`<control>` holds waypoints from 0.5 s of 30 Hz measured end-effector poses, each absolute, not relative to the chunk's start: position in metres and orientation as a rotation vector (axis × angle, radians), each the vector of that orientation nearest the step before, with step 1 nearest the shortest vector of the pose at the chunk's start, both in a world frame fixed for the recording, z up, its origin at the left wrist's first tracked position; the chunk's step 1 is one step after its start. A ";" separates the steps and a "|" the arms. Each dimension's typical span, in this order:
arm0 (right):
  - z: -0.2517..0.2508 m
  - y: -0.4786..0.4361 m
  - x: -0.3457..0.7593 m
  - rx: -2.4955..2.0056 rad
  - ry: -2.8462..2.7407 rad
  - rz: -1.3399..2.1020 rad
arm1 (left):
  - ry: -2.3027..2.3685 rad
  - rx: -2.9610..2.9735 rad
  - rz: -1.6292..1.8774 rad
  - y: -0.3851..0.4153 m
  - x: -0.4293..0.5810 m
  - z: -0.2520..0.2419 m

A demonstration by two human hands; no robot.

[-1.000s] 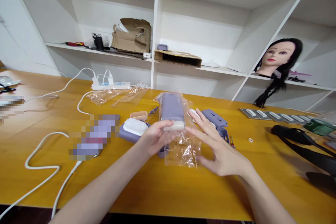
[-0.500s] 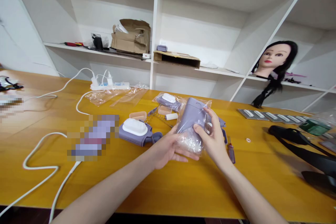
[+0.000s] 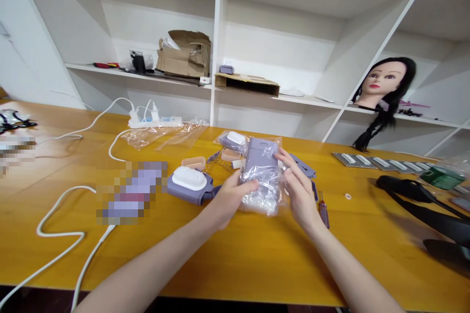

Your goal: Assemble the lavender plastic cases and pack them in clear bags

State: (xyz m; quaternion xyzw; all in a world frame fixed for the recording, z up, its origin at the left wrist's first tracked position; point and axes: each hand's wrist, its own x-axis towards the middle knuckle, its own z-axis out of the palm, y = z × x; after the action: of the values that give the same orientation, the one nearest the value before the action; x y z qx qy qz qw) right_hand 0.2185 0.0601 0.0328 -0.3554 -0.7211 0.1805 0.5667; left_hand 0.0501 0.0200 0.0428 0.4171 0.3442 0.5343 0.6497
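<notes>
A purple rectangular plastic case in a clear plastic bag is held up in front of me, tilted slightly back. My left hand grips its lower left side, thumb across the front; the other fingers are hidden behind it. My right hand is at the right edge, fingers stretched and lightly touching the bag. Left of it lies a purple case with a white oval part. Behind are a bagged purple piece with a white oval, peach-coloured trays and coiled wire. A screwdriver lies to the right.
A blurred-out phone-like object with a white cable lies left. Behind are a power strip and clear bags. Metal plates, a white ring and a black headset-like item are right. Shelves hold cardboard and a mannequin head.
The bagged case has turned more upright and shifted slightly left. My left thumb has come onto its front. My right hand has loosened from the front to the right edge.
</notes>
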 end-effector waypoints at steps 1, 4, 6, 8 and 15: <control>0.030 0.063 0.220 -0.813 -1.677 0.506 | 0.820 0.914 1.222 0.022 0.048 0.045; 0.028 0.062 0.218 -0.820 -1.605 0.836 | 0.927 0.815 1.285 0.026 0.044 0.049; 0.032 0.056 0.213 -0.870 -1.561 1.058 | 0.961 0.788 1.303 0.027 0.043 0.049; 0.039 0.049 0.206 -0.947 -1.473 1.186 | 0.988 0.790 1.269 0.027 0.042 0.048; 0.048 0.054 0.202 -0.988 -1.096 1.439 | 0.907 1.064 1.152 0.023 0.036 0.048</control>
State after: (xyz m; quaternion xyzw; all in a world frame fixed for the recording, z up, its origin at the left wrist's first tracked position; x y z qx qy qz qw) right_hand 0.2016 0.0536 0.0484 -0.4109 -0.4562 0.5986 0.5145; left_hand 0.0359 0.0230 0.0478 0.4623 0.3939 0.5002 0.6172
